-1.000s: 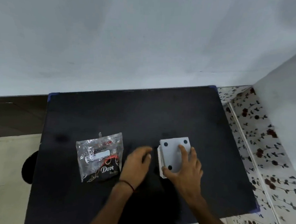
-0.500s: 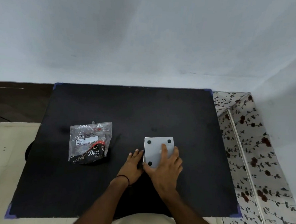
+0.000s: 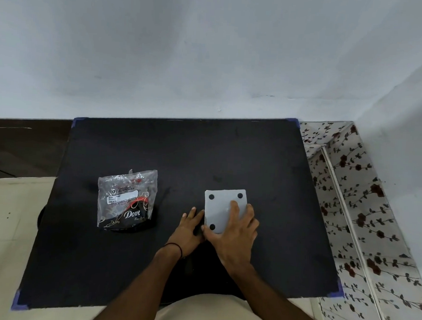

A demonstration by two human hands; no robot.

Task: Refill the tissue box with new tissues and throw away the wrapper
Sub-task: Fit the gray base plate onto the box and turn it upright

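Note:
A white tissue box (image 3: 220,206) lies upside down on the black table (image 3: 156,151), its flat base with black round feet facing up. My right hand (image 3: 232,231) lies on top of the box, fingers spread over the base and thumb at its near left corner. My left hand (image 3: 188,226) rests on the table with its fingertips against the box's left side. A clear plastic pack of tissues (image 3: 127,198) printed "Dove" lies to the left, apart from both hands.
The table stands against a pale wall (image 3: 211,61). Floral tiles (image 3: 354,218) run along its right side, and a cream floor (image 3: 6,221) shows on the left. A dark round object (image 3: 41,217) pokes out under the table's left edge.
My left hand has slid from the open table to the box's left side. The right hand stays on the box. The camera has tilted, showing more of the table.

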